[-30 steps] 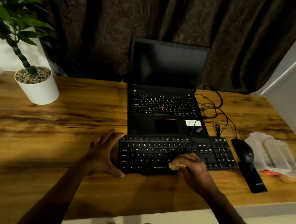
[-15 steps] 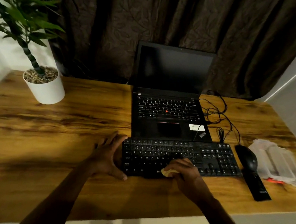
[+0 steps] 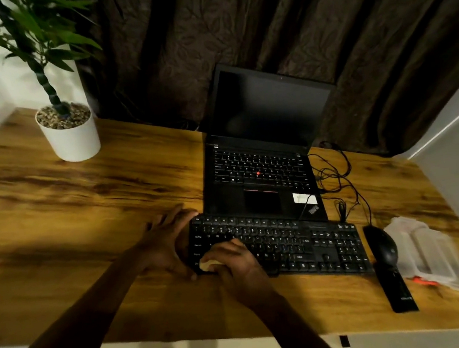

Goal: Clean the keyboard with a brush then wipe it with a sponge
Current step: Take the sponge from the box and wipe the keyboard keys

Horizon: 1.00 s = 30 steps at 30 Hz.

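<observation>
On a wooden worktop [image 3: 66, 210] with streaky brown grain, backed by a dark patterned curtain [image 3: 275, 21] and pale walls at either side, a black keyboard [image 3: 305, 248] lies in front of an open laptop [image 3: 260, 152] with a dark screen. The right hand [image 3: 234, 263] presses a pale sponge [image 3: 209, 265] onto the keyboard's near left corner, its grip closed over the sponge so only a small yellowish edge shows. Just left of that grip, the left hand [image 3: 167, 240] rests spread and empty against the keyboard's left end. Well to the right of the grip sit a black mouse [image 3: 382, 244], a flat black object [image 3: 398, 289] I cannot identify, and blurred clear plastic packaging [image 3: 428, 252] with something orange beneath. Far back left stands a potted plant [image 3: 68, 130]. Tangled cables [image 3: 336, 174] lie beside the laptop.
</observation>
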### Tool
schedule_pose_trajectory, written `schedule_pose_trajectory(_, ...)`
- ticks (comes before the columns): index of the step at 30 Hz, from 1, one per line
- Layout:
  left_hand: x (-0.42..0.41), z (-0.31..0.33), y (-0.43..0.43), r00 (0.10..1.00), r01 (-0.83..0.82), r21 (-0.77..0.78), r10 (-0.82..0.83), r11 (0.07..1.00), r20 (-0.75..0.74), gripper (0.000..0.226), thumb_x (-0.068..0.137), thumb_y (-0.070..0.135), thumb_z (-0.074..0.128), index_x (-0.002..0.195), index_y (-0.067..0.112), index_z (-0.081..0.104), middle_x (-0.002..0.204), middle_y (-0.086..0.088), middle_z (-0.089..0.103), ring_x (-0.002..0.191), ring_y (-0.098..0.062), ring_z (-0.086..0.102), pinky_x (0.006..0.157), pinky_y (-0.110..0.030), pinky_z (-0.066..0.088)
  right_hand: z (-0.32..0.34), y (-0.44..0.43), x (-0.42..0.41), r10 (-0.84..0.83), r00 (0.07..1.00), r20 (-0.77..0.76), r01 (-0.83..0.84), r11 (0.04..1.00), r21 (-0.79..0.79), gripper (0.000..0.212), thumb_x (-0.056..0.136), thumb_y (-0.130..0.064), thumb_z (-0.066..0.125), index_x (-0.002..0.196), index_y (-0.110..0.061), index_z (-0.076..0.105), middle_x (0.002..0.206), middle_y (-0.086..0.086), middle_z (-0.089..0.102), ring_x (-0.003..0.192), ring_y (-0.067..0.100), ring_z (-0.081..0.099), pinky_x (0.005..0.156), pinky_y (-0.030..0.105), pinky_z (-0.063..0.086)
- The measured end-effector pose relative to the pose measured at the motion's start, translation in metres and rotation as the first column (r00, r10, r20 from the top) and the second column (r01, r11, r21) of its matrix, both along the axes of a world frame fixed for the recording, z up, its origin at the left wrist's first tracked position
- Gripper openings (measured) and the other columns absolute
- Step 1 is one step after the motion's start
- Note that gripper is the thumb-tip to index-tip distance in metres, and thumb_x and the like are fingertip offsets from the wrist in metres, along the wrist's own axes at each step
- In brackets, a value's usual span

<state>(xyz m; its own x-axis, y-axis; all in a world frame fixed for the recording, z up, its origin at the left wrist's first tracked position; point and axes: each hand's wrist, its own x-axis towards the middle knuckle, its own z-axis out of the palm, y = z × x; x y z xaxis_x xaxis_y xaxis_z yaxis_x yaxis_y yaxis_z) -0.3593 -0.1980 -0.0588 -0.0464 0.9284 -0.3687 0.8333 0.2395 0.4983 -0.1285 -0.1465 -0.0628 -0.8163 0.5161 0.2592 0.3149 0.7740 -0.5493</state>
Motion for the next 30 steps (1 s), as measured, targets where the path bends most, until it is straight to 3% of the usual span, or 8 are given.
schedule_pose_trajectory(6,0.001,-0.006,0.000,1.000,-0.017,0.050,0.019,0.999,-0.025,0.149,0.034,0.079,0.084,0.154,0.054,0.000,0.164,0.017,-0.021,0.152,-0.033,-0.001,0.116,-0.059,0.010,-0.001,0.008,0.014,-0.026,0.999,-0.040,0.027,0.999,0.017,0.019,0.090,-0.016,0.061,0.106,-0.019,0.072,0.110,-0.006,0.067,0.103,0.015,0.054,0.083,0.032,0.049)
schedule_pose_trajectory(12,-0.001,-0.009,0.000,0.997,-0.015,0.073,0.020,0.997,-0.081,0.143,0.045,0.066,0.091,0.153,0.054,-0.002,0.165,0.014,-0.021,0.150,-0.033,0.008,0.113,-0.051,0.020,0.002,-0.008,-0.017,0.058,0.998,-0.014,-0.058,0.998,0.009,0.020,0.091,-0.016,0.057,0.104,-0.015,0.073,0.107,0.000,0.069,0.099,0.021,0.056,0.084,0.031,0.045)
schedule_pose_trajectory(20,0.000,-0.001,-0.001,0.999,-0.031,0.019,0.031,0.999,-0.028,0.147,0.041,0.068,0.091,0.154,0.054,-0.002,0.165,0.016,-0.019,0.153,-0.029,-0.005,0.119,-0.060,0.004,0.005,0.021,0.042,-0.001,1.000,0.004,0.001,0.993,0.116,0.027,0.083,-0.015,0.054,0.101,-0.015,0.075,0.103,0.002,0.070,0.092,0.026,0.061,0.078,0.037,0.050)
schedule_pose_trajectory(24,0.000,0.000,0.001,0.999,-0.043,-0.004,0.043,0.999,-0.029,0.145,0.041,0.065,0.093,0.152,0.056,-0.001,0.165,0.016,-0.019,0.153,-0.032,-0.006,0.118,-0.062,0.005,0.004,0.042,0.083,-0.105,0.994,0.002,0.104,0.986,0.132,0.037,0.076,0.011,0.066,0.101,-0.017,0.074,0.105,0.001,0.071,0.099,0.017,0.057,0.079,0.037,0.051)
schedule_pose_trajectory(26,0.000,0.001,0.003,0.998,-0.057,-0.034,0.057,0.998,-0.002,0.147,0.040,0.063,0.094,0.153,0.056,-0.001,0.165,0.016,-0.020,0.153,-0.034,-0.010,0.118,-0.064,0.003,0.004,0.049,0.102,-0.129,0.991,0.018,0.126,0.985,0.114,0.040,0.077,0.013,0.067,0.103,-0.017,0.074,0.107,0.000,0.070,0.101,0.015,0.056,0.080,0.037,0.052)
schedule_pose_trajectory(30,0.004,-0.003,0.002,0.996,-0.079,-0.146,0.084,0.986,0.028,0.154,0.036,0.071,0.085,0.151,0.053,-0.015,0.162,0.017,-0.027,0.151,-0.034,-0.019,0.118,-0.064,-0.002,0.004,0.057,0.126,-0.127,0.992,0.023,0.124,0.988,0.095,0.037,0.081,0.008,0.067,0.106,-0.018,0.072,0.109,-0.001,0.069,0.102,0.017,0.056,0.083,0.029,0.048)
